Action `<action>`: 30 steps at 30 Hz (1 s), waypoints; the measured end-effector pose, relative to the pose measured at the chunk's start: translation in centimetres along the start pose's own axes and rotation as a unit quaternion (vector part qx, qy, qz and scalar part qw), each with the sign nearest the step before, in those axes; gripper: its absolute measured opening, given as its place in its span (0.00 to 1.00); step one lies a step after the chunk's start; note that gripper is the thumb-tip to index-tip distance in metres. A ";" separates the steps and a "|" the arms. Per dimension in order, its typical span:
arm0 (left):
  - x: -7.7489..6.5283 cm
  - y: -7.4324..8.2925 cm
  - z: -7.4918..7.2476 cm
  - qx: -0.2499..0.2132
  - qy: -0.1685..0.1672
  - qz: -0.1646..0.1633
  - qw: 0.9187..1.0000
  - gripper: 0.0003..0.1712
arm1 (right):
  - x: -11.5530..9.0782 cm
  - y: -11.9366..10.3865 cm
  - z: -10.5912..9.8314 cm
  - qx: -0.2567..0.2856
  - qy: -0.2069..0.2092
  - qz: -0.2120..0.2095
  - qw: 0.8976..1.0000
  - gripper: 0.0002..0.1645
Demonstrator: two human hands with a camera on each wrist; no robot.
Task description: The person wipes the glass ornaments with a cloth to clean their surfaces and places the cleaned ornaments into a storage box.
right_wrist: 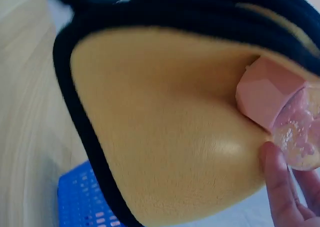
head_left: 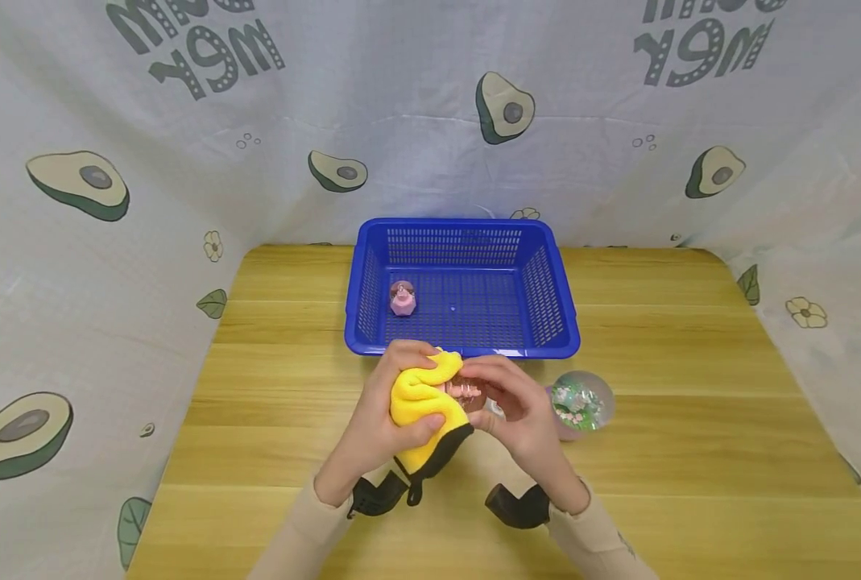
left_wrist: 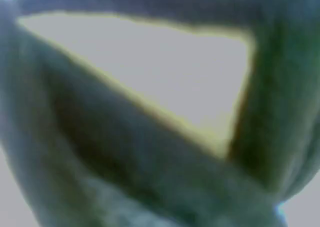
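My left hand [head_left: 381, 417] grips a yellow cloth [head_left: 417, 396] with a black edge, bunched against a snow globe [head_left: 466, 391] with pink figures inside. My right hand [head_left: 524, 415] holds the clear dome of that globe from the other side. In the right wrist view, the faceted pink base [right_wrist: 267, 92] shows against the cloth [right_wrist: 165, 127], with fingertips [right_wrist: 275, 169] at the dome. The left wrist view is too dark and blurred to make out the hand. Just right of my right hand stands a larger snow globe [head_left: 581, 400] with green and white contents.
Beyond the hands, a blue plastic basket [head_left: 462, 353] stands on the wooden table [head_left: 691, 451]. Inside it, toward the left, is a small pink snow globe [head_left: 403, 299]. A white curtain [head_left: 430, 105] with avocado prints hangs behind the table.
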State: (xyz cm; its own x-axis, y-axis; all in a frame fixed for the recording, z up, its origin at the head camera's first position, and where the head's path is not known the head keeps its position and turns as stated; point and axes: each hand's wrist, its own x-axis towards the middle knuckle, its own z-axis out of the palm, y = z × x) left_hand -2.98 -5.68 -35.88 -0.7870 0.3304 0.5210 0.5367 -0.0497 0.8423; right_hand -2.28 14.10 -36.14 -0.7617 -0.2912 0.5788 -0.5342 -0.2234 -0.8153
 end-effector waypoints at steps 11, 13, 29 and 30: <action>0.2 -0.2 0.7 0.160 -0.036 0.122 0.979 0.25 | 0.1 -0.3 -0.5 0.089 0.063 0.204 0.973 0.13; 0.2 -0.3 0.9 0.185 -0.036 0.135 0.973 0.27 | 0.3 -0.4 -0.6 0.097 0.073 0.259 0.958 0.12; 0.1 -1.4 0.6 -0.014 0.038 -0.041 0.998 0.23 | 0.4 -1.0 0.6 -0.013 0.079 0.219 0.973 0.18; 0.1 -1.5 0.5 -0.033 0.039 -0.056 0.997 0.24 | 0.3 -0.9 0.7 -0.027 0.070 0.192 0.979 0.20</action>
State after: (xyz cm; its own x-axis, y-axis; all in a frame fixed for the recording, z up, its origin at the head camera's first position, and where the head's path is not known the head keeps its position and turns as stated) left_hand -3.67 -5.08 -37.17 -0.8638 0.2632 0.4297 0.4248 -0.0783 0.9019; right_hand -1.78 13.58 -35.19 -0.9507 -0.2132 0.2253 -0.2147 -0.0719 -0.9740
